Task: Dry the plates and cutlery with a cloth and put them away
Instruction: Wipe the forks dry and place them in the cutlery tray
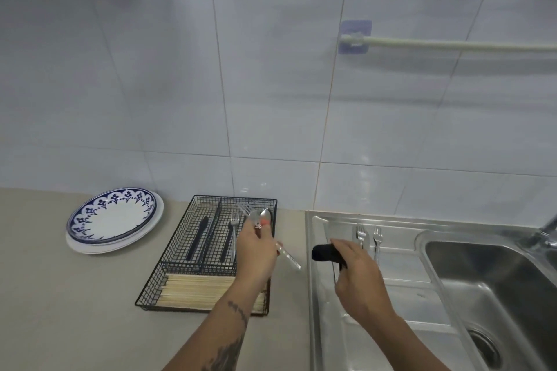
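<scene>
Nearest the camera, bare beige countertop (75, 310) lies open to the left of the forearms, with free room up to the wire cutlery tray (168, 253). The tray's right rim sits just beside the raised steel edge of the sink unit (310, 265), leaving only a narrow strip of counter between them. The left hand (256, 253) hovers over the tray's right compartment, closed around a fork and a spoon (265, 215) held together, their heads pointing toward the wall and the handles sticking out toward the sink. The right hand (358, 274) is over the drainboard, closed around a rolled black cloth (324, 252). In the tray's near section lies a bundle of pale chopsticks (193, 289); further in, a dark knife (197, 238) and a fork (233, 229) lie in separate slots. Two more forks (368, 238) lie on the drainboard beyond the right hand. Left of the tray stands a stack of plates (114, 220), the top one white with a blue patterned rim. Behind everything rises the tiled wall (271, 99), carrying a rail (452, 44).
</scene>
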{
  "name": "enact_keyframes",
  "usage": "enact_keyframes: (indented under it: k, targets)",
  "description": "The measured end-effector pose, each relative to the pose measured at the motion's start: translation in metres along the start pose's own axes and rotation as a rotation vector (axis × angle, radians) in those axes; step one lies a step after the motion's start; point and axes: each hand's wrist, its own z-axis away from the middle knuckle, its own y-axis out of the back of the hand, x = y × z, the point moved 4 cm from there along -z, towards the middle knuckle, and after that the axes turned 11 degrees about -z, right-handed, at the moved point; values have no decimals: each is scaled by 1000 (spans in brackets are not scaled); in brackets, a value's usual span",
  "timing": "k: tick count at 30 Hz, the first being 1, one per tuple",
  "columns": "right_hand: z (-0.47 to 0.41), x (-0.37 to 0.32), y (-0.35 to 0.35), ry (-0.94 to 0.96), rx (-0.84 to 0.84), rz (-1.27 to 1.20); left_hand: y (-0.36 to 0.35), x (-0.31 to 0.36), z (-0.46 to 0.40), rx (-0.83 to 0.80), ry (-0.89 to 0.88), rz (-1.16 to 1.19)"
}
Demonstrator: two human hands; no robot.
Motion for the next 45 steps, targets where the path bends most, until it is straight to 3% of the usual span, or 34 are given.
enact_keyframes:
  k: [11,25,30,35,40,45]
  targets:
    - [-21,-9,-24,-21,-32,-125,45,-29,-85,-29,143,-490]
    - [-36,29,-35,-131,-33,-171,28,-61,-129,-138,171,-730]
    - [-29,35,-26,-169,-18,-211,28,-35,-111,-95,69,-813]
    - [-12,49,6,-247,14,-197,-14,-11,-77,-124,-109,-778]
    - [10,80,44,-303,71,-136,-95,-14,-22,-346,-201,-693]
    - [28,113,72,-369,127,-64,-164,-24,6,-437,-169,-714]
